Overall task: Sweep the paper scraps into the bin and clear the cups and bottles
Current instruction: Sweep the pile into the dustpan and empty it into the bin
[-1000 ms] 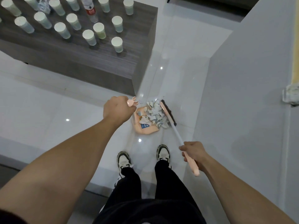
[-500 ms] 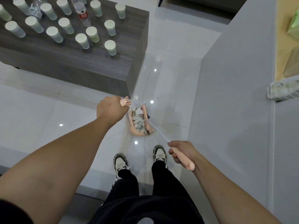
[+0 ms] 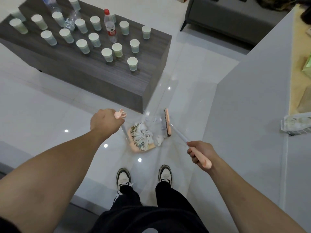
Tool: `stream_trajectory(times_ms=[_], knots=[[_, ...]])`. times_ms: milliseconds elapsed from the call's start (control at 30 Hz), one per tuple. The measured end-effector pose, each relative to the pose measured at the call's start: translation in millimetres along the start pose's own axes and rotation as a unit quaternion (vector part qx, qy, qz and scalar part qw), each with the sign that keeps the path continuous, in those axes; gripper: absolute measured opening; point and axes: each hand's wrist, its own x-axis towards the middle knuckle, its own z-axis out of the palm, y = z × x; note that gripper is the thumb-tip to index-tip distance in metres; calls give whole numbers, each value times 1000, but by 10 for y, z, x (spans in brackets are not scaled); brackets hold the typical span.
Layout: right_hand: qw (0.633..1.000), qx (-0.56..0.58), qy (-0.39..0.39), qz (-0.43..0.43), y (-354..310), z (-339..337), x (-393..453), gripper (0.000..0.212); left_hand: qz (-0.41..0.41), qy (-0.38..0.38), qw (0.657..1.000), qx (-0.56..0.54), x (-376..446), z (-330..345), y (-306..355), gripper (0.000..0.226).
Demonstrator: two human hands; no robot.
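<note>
Sweeping | right hand (image 3: 199, 153) clenched around broom (image 3: 167, 122) | stray scrap (image 3: 159, 140) at 6 o'clock of bristles, dustpan (image 3: 140, 137) at 9 | left hand (image 3: 106, 121) fisted on dustpan handle

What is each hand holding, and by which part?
Left hand grips the dustpan handle's top; right hand grips the broom handle's pink end.

Scraps (image 3: 143, 137) in dustpan (image 3: 134, 148) — broom (image 3: 166, 122) beside
</note>
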Motion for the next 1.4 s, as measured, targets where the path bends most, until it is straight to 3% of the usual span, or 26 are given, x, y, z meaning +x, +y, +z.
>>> stream_trajectory(times_ms=[267, 433, 600, 667, 767, 1133, 1267, 1400], knots=[[986, -146, 63, -56, -355, 163, 569, 12, -88, 28, 996, -12, -133, 32, -475, 29], [956, -285, 48, -53, -285, 289, 907, 7, -132, 29, 991, -11, -235, 260, -616, 33], [920, -388, -32, -39, 41, 469, 792, 42, -143, 32, 989, -7, -254, 265, -677, 35], [922, -380, -59, -42, 148, 554, 646, 46, -141, 29, 990, -9, -243, 249, -678, 34], [955, -288, -72, -17, 207, 620, 407, 41, -135, 20, 991, -4, -235, 237, -631, 31], [982, -186, -15, -36, 300, 315, -11, 7, -111, 5, 994, -11, -283, 141, -769, 28], [982, -178, 18, -61, 422, 289, 59, 18, -93, 1, 996, -5, -371, 64, -870, 29], [987, -148, 54, -24, 546, 334, 134, 7, -87, -6, 996, 21, -466, 48, -921, 29]])
